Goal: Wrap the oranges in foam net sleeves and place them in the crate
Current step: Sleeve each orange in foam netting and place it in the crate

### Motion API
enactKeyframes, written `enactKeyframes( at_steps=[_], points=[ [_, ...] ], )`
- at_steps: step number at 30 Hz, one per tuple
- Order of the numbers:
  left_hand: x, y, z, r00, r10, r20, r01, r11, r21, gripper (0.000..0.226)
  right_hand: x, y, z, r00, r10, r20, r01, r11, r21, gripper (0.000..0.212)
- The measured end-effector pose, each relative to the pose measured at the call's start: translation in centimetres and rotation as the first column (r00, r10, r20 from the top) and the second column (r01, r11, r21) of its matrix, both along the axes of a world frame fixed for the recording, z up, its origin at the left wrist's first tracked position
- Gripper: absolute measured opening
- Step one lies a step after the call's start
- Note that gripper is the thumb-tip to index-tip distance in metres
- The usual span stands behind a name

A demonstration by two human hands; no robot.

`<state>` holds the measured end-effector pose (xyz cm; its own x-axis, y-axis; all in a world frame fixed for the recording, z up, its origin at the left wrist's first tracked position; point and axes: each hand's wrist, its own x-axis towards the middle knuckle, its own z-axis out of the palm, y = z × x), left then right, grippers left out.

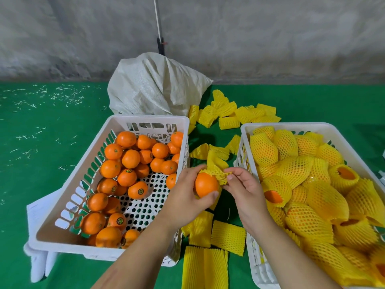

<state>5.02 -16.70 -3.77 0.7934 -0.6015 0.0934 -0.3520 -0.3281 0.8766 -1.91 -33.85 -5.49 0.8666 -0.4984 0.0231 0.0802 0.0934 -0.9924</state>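
Head view, held fruit: round bare orange, cupped in left hand above the green gap between the two crates.
Head view, left hand: fingers curled under and round the orange, thumb side toward the left crate.
Head view, right hand: right hand pinching the stretched mouth of a yellow foam net sleeve, fingertips just right of the fruit.
Head view, key relation: sleeve sits on the orange's far upper-right side, only its rim over the fruit; sleeve's long axis points away and slightly left, tail sticking up behind. Most of the orange uncovered on the near side.
Head view, step judged: sleeve needs drawing toward the body over the fruit; wrapping barely begun.
Head view, source: white slotted plastic crate at left, partly filled with bare oranges.
Head view, destination: white plastic crate of wrapped oranges at right, nearer the right hand, heaped high; near wall just beside the right wrist.
Head view, open room: narrow green floor strip between crates, littered with flat yellow spare sleeves; white woven sack behind.
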Motion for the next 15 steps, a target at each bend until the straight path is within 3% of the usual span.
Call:
enactKeyframes(
  at_steps=[2, 5, 8, 11, 15],
  points=[
    [0.2, -0.1, 0.1, 0.998, 0.062, -0.028, -0.062, 0.998, -0.012, 0.067, -0.7, 0.0, 0.0, 1.0, -0.021, 0.013, 0.021, 0.999, -0.032, 0.019],
    [0.2, -0.7, 0.1, 0.977, 0.128, -0.168, -0.145, 0.985, -0.094, 0.066, -1.3, 0.7, 0.2, 0.997, 0.073, 0.033, -0.067, 0.984, -0.166, 0.022],
    [0.2, -0.2, -0.4, 0.977, 0.009, -0.214, -0.029, 0.995, -0.094, 0.067, -1.2, 1.3, -0.2, 0.995, 0.103, 0.014, -0.09, 0.913, -0.398, 0.038],
    [0.7, 0.9, -0.9, 0.993, -0.076, -0.087, 0.079, 0.996, 0.032, 0.08, -1.1, 1.4, -0.5, 0.998, 0.04, 0.042, -0.007, 0.798, -0.603, 0.045],
    [0.2, 0.5, -1.0, 0.998, 0.027, 0.051, -0.027, 1.0, 0.0, 0.065, -1.4, 1.1, -0.3, 0.981, -0.036, 0.19, 0.161, 0.696, -0.7, 0.029]
  ],
)
